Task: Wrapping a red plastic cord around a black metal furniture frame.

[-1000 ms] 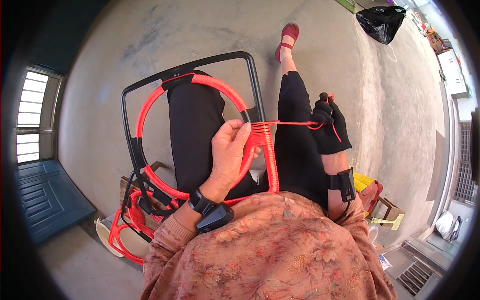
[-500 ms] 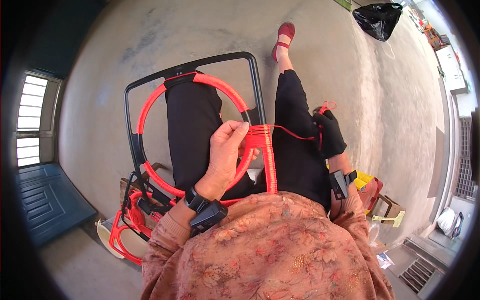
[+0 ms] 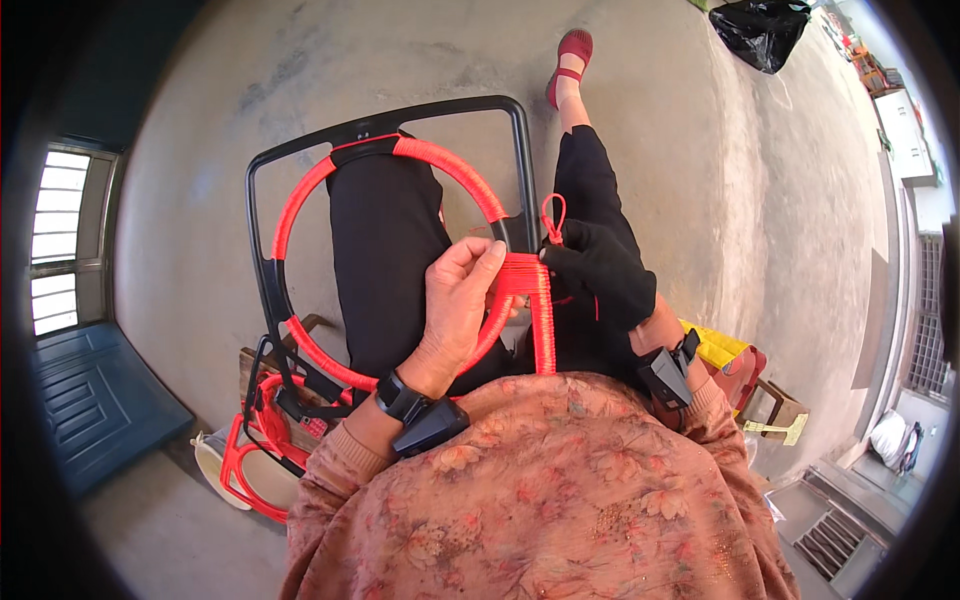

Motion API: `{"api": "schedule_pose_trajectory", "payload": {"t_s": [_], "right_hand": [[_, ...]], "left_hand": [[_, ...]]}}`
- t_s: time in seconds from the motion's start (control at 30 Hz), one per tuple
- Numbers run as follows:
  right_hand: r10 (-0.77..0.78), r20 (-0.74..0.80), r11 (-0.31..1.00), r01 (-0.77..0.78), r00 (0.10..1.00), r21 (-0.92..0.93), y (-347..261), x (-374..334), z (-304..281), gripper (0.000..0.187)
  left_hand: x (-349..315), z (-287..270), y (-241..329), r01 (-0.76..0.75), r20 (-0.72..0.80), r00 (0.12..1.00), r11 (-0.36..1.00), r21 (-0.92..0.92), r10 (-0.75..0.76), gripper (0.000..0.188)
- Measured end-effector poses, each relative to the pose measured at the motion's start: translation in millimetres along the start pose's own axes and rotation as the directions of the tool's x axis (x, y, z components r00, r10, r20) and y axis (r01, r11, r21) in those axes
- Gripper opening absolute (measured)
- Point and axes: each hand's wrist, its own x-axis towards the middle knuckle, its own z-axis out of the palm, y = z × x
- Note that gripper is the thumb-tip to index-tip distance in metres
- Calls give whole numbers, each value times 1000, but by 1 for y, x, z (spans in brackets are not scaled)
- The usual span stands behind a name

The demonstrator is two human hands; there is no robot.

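Note:
A black metal frame (image 3: 262, 230) with a round ring inside lies across my thighs. Glossy red cord is wound tightly around much of the ring (image 3: 455, 165) and down the right-hand bar (image 3: 545, 335). Rows of red cord (image 3: 524, 276) bridge the ring and that bar. My bare left hand (image 3: 460, 295) grips the frame at the left end of these rows, thumb on top, other fingertips partly hidden beneath. My right hand (image 3: 600, 270), in a black glove, is closed on red cord right beside the bar. A looped bundle of the cord (image 3: 554, 220) sticks up from its fingers.
Another red-wrapped frame (image 3: 240, 470) stands at lower left near a pale round container (image 3: 208, 462). A yellow and red bag (image 3: 720, 350) and a wooden box (image 3: 778, 412) are at my right. A black plastic bag (image 3: 760, 35) lies on the concrete floor at far right.
My right hand has come left from beside my right thigh to the wrapped bar, bringing the cord with it. The stretched strand between has shortened. My left hand keeps its grip.

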Motion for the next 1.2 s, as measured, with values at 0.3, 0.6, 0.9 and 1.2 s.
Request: {"api": "schedule_pose_trajectory", "payload": {"t_s": [0.3,0.6,0.9,1.2], "right_hand": [[17,-14,999,-16,1000,43,12,3,1,20],[-185,-463,979,202,867,-12,2,14,-21,20],[-120,-177,986,137,977,90,-7,10,1,20],[6,-52,1000,-6,999,-8,8,16,-1,21]], "left_hand": [[1,-12,-2,9,47,999,994,108,-15,15],[6,-3,-2,-1,52,999,998,59,-2,18],[11,1,-5,-24,172,985,971,236,-18,21],[12,8,3,87,169,975,951,296,-142,21]]}}
